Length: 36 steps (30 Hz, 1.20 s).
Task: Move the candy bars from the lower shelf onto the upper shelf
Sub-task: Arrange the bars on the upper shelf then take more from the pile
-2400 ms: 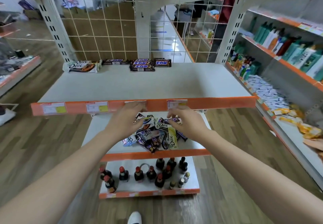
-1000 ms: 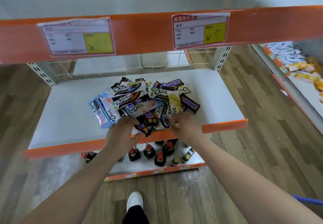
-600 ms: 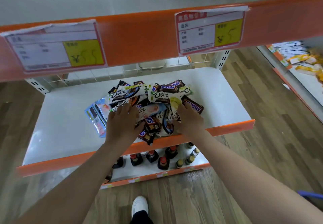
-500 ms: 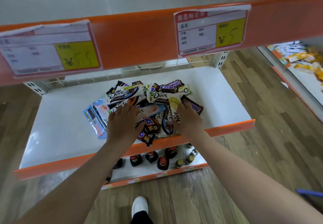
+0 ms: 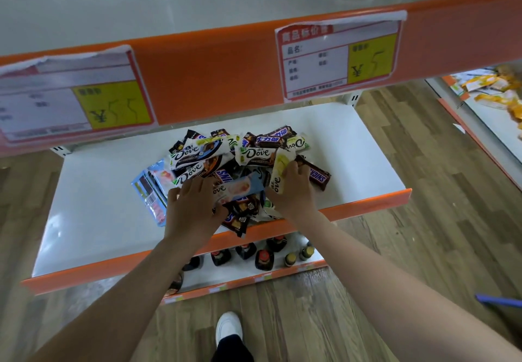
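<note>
A heap of candy bars (image 5: 248, 158), Dove and Snickers wrappers, lies at the front middle of the white lower shelf (image 5: 353, 158). My left hand (image 5: 192, 209) rests on the heap's left side with its fingers spread and fairly straight. One end of a pale-blue Dove bar (image 5: 243, 188) lies between its thumb and forefinger. My right hand (image 5: 293, 192) is on the heap's right side, fingers curled over a white-and-yellow Dove bar (image 5: 278, 169) next to a Snickers bar (image 5: 317, 175). The upper shelf's orange front edge (image 5: 214, 79) runs across above; its top is hidden.
Two price labels (image 5: 339, 56) are stuck on the upper edge. Several dark bottles (image 5: 262, 257) stand on the bottom shelf below the heap. A neighbouring shelf with yellow packets (image 5: 497, 93) is at the right. My white shoe (image 5: 228, 327) is on the wood floor.
The view has dropped from above the upper shelf to under its edge. Both hands have slid a little further onto the heap, and my right fingers have curled over the white-and-yellow Dove bar.
</note>
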Tool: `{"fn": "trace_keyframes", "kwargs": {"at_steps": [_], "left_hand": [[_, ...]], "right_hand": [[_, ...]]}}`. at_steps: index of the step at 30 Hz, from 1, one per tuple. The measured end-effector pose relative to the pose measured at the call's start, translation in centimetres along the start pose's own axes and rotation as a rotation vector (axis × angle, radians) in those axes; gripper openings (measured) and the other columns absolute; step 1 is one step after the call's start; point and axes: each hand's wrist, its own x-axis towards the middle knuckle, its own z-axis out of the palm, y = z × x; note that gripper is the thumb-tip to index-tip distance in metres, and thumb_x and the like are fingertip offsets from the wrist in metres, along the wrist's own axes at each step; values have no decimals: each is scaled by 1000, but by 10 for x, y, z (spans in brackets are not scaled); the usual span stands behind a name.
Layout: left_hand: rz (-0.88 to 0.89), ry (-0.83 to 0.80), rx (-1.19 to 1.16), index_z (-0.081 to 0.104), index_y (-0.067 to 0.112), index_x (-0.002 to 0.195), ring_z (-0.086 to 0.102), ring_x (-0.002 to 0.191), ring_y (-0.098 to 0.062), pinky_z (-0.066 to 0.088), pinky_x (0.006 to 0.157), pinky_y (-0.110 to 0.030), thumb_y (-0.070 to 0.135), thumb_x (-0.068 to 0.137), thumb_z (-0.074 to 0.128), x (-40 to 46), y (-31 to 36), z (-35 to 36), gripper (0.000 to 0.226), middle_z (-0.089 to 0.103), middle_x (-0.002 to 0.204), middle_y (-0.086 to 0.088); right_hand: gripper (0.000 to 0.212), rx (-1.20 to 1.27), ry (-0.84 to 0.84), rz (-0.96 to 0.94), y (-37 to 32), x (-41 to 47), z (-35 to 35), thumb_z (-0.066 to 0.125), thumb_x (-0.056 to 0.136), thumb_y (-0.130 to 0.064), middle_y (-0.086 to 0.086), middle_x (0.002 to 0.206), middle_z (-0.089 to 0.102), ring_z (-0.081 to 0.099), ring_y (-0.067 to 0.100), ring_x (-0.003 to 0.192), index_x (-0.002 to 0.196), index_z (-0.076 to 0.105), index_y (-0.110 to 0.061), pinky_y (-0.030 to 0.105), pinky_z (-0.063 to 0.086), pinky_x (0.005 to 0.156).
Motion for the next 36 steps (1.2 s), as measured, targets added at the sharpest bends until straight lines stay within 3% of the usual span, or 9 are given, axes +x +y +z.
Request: {"fn": "trace_keyframes", "kwargs": {"at_steps": [4, 7, 9, 11, 13, 17, 23, 27, 36], "left_hand": [[13, -12, 38, 61, 15, 113, 54, 98, -28, 37, 80, -41, 34, 76, 36, -7, -10, -2, 48, 59, 106, -5], [8, 0, 43, 62, 14, 111, 56, 96, -29, 38, 81, -42, 31, 77, 40, -10, -14, -4, 44, 61, 105, -5], [2, -5, 35, 61, 14, 109, 55, 98, -28, 37, 83, -43, 33, 77, 37, -9, -12, -6, 44, 60, 107, -5], [0, -15, 34, 59, 14, 107, 53, 102, -26, 36, 86, -42, 39, 80, 36, -8, -7, -7, 43, 57, 109, -3], [5, -37, 54, 55, 14, 113, 49, 109, -25, 32, 91, -43, 42, 86, 46, -6, -2, -5, 40, 53, 116, -4], [7, -40, 115, 50, 16, 122, 43, 118, -24, 24, 99, -44, 41, 89, 52, -7, 3, 0, 41, 48, 123, -4], [-119, -86, -23, 46, 19, 120, 38, 117, -20, 26, 95, -39, 33, 87, 52, -4, 5, -1, 36, 41, 121, 0], [-169, -81, -73, 49, 20, 118, 39, 116, -18, 25, 96, -40, 34, 84, 56, -1, 5, -2, 38, 43, 120, 2], [-181, -59, -26, 55, 19, 115, 45, 112, -20, 26, 91, -37, 42, 85, 56, -1, 4, -2, 37, 52, 117, 0]], "right_hand": [[31, 121, -51, -7, 1, -4, 5, 56, 84, 0, 14, 122, 38, 44, 19, 80, 113, 48, -4, 21, 35, 66], [44, 43, -85, -87, 9, -2, -3, 46, 78, 14, 11, 122, 42, 49, 19, 85, 113, 55, -11, 15, 34, 57], [58, -203, -126, -261, 14, 1, -11, 50, 77, 13, 6, 133, 38, 51, 23, 102, 124, 53, -21, 21, 40, 67], [74, -434, -177, -393, 16, 7, -18, 54, 78, 9, 0, 149, 23, 35, 24, 127, 135, 42, -35, 33, 43, 90], [78, -583, -208, -458, 13, 10, -23, 56, 82, 3, -5, 156, 9, 17, 25, 139, 140, 33, -43, 43, 28, 109], [64, -772, -233, -525, 5, 18, -24, 58, 88, -8, -5, 158, -1, 2, 23, 145, 140, 35, -37, 47, 10, 116], [55, -823, -76, -623, 16, 23, -23, 70, 82, -19, 1, 143, 42, 32, 20, 137, 133, 49, -17, 42, 19, 113], [50, -873, -182, -572, 20, 22, -27, 58, 89, -31, 0, 138, 44, 33, 20, 133, 135, 41, -18, 39, 19, 111], [46, -802, -149, -578, 26, 20, -30, 59, 87, -20, -2, 133, 49, 39, 21, 127, 131, 46, -22, 38, 22, 108]]}}
